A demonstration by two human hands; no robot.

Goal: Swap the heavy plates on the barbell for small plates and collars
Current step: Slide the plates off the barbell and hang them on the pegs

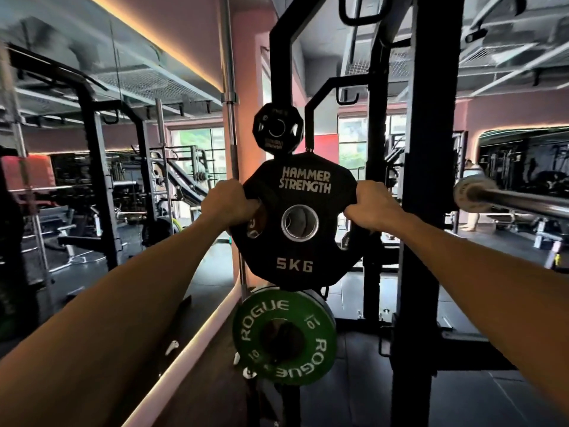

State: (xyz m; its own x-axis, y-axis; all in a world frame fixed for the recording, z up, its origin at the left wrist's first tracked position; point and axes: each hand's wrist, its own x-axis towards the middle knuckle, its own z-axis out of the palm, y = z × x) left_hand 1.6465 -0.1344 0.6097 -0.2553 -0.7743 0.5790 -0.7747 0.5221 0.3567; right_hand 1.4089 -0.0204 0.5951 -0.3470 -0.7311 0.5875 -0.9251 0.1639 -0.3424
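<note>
Head view: at the centre of the frame both hands grip a black plate (298,223) marked HAMMER STRENGTH and 5KG. The left hand (229,201) is closed on the plate's left edge, fingers curled into the grip slot there. The right hand (371,206) is closed on the right edge in the same way, fingers hidden behind the rim. Both forearms reach in from the lower corners of the frame. The plate stands upright, face toward the camera, its steel-lined hole at mid-frame; whether it sits on a peg or is held free of one cannot be told.

Just above it, a smaller black plate (277,129) hangs on the black rack upright (281,72). Just below the 5KG plate, a green plate (284,335) marked ROGUE and 10 sits low on the same upright, tilted a little, its top edge hidden behind the black plate's bottom edge.

At the right edge of the frame the bare sleeve of a barbell (508,201) points toward the centre, resting across a thick black post (431,180). No plate is on the visible sleeve.

A mirror wall (107,164) fills the left of the frame, showing racks and benches.
</note>
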